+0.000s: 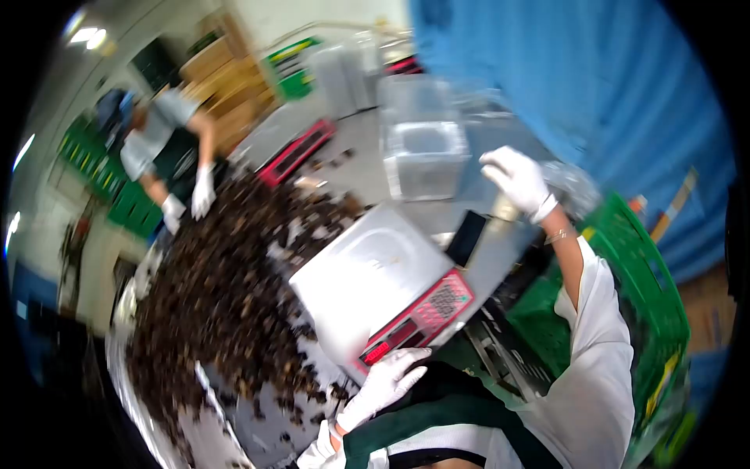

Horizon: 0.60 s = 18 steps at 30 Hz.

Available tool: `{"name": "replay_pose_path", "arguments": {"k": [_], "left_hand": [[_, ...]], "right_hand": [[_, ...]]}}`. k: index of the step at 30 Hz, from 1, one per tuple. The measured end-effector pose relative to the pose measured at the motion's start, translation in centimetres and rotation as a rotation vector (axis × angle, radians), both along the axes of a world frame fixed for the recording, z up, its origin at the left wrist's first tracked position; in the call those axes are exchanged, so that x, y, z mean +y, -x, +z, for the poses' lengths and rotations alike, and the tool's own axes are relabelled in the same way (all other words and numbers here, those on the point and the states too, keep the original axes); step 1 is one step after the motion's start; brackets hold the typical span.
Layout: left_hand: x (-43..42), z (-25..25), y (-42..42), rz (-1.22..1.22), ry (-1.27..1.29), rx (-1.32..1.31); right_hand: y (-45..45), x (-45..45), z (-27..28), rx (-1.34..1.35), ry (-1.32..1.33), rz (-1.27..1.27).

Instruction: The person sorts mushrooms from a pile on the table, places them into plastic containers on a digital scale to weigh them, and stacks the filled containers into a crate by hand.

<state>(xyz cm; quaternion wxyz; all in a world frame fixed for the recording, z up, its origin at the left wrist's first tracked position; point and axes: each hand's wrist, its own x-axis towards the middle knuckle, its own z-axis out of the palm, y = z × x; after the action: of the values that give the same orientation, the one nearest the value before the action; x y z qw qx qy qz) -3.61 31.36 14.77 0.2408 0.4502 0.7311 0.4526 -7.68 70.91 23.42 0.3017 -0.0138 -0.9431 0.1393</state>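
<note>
My left hand (384,387), in a white glove, rests by the front edge of the weighing scale (373,262), near its red lit display. Its fingers are stretched out and hold nothing. The scale has a bare silver plate and a red keypad panel. My right hand (516,178), gloved too, is raised at the right of the clear plastic containers (426,148), apart from them. Its fingers are loosely bent and slightly blurred, with nothing seen in them. Below it lies a dark phone (467,238). Left of the scale spreads a large heap of small dark brown pieces (226,289), their kind unclear.
Across the heap, a person in a dark apron (176,152) has both gloved hands at its edge. A second red scale (297,152) stands farther back. Green crates (637,266) flank my right side. A blue curtain (578,86) hangs behind the table.
</note>
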Motion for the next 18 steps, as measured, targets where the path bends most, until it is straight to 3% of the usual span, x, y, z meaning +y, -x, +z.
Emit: {"name": "replay_pose_path", "arguments": {"k": [4,5,9,13,15,17,18], "left_hand": [[-7.4,-2.0,-2.5,0.290,0.114,-0.062],[-9.3,-2.0,-3.3,0.400,0.178,-0.088],[-15.6,-4.6,-7.7,0.926,0.070,-0.328],[-20.5,-6.4,-11.0,1.170,0.064,-0.397],[-22.9,-6.6,-11.8,1.222,0.052,-0.354],[-25.4,-7.0,-12.2,1.311,0.073,-0.350],[-26.6,-7.0,-12.0,1.341,0.114,-0.294]], "right_hand": [[11.2,0.4,-5.3,-0.032,-0.271,-0.050],[12.5,0.2,-5.1,-0.456,-0.187,-0.104],[14.1,0.2,-5.8,-0.414,-0.215,-0.193],[14.4,0.0,-5.1,-0.330,-0.308,-0.281],[14.3,0.5,-4.3,-0.238,-0.261,-0.289],[13.3,0.8,-2.9,0.029,-0.044,-0.105],[11.8,-1.8,-0.9,0.007,0.280,-0.025]]}}
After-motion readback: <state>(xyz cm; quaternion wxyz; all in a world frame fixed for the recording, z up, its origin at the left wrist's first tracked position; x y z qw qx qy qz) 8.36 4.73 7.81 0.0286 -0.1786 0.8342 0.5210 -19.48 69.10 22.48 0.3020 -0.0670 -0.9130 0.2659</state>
